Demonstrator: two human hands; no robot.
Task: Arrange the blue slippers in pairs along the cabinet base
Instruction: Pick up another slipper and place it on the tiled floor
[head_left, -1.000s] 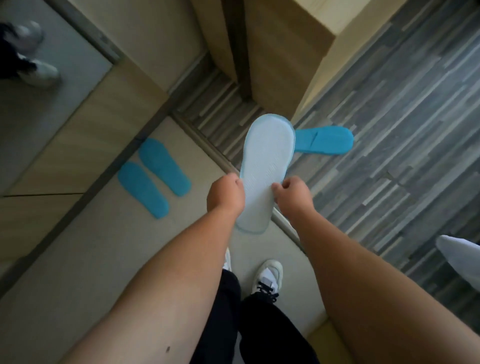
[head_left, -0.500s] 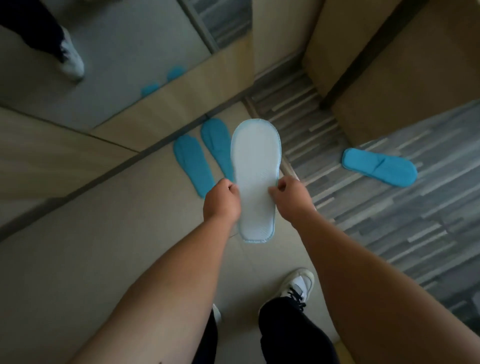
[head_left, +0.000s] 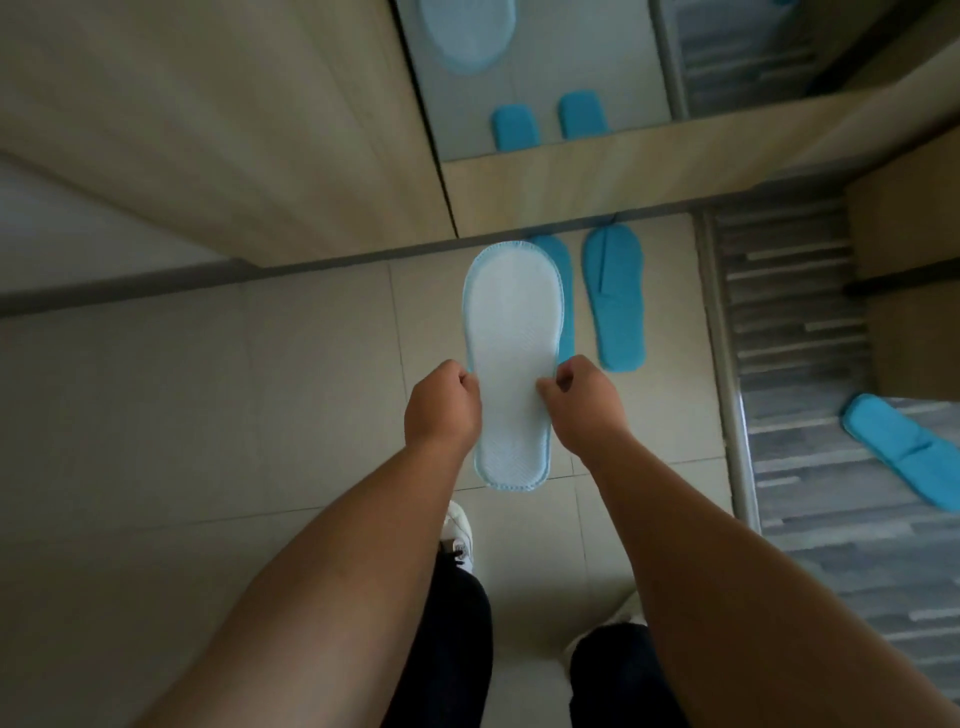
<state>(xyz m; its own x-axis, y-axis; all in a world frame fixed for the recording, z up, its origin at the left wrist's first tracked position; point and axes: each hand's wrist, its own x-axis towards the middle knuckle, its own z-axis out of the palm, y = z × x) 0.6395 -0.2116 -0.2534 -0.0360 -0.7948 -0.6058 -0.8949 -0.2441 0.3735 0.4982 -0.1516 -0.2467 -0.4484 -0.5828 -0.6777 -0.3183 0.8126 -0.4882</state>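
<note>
I hold a blue slipper (head_left: 511, 353) flat in the air, its pale sole facing up and its toe pointing at the cabinet base (head_left: 311, 262). My left hand (head_left: 441, 408) pinches its left edge and my right hand (head_left: 584, 400) pinches its right edge. On the tiles beyond it lie two blue slippers side by side, toes against the base: one (head_left: 615, 296) in full view, the other (head_left: 563, 291) mostly hidden behind the held slipper. A single blue slipper (head_left: 901, 447) lies on the striped floor at the right.
A mirror panel (head_left: 545, 78) on the cabinet reflects the slippers. A metal threshold strip (head_left: 727, 364) separates beige tiles (head_left: 208, 389) from grey striped flooring. A wooden unit (head_left: 914, 291) stands at the far right. My shoes and dark trousers are below.
The view has swung left to face the cabinet squarely. The held slipper now sits just left of the placed pair, and the lone slipper has drifted to the right edge.
</note>
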